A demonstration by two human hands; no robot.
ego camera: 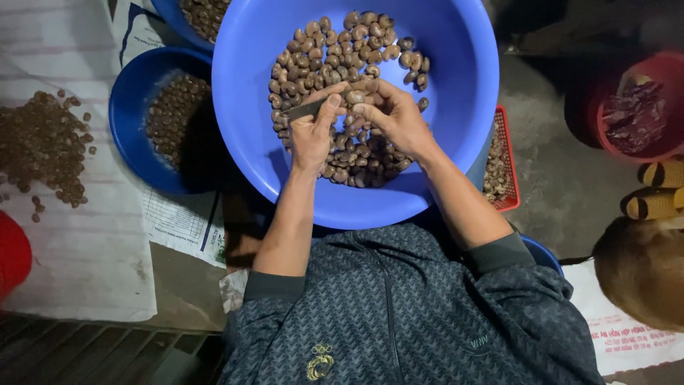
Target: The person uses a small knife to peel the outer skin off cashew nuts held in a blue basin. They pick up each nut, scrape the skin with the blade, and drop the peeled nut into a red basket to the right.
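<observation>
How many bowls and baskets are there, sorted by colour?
Blue bowls: 3, the big bowl, a darker bowl, and one at the top edge
Red basket: 1
Red tub: 1
Total: 5

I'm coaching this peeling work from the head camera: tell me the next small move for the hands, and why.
Probably draw the small blade in the left hand across the nut pinched by the right hand: blade and nut already meet over the big blue basin.
</observation>
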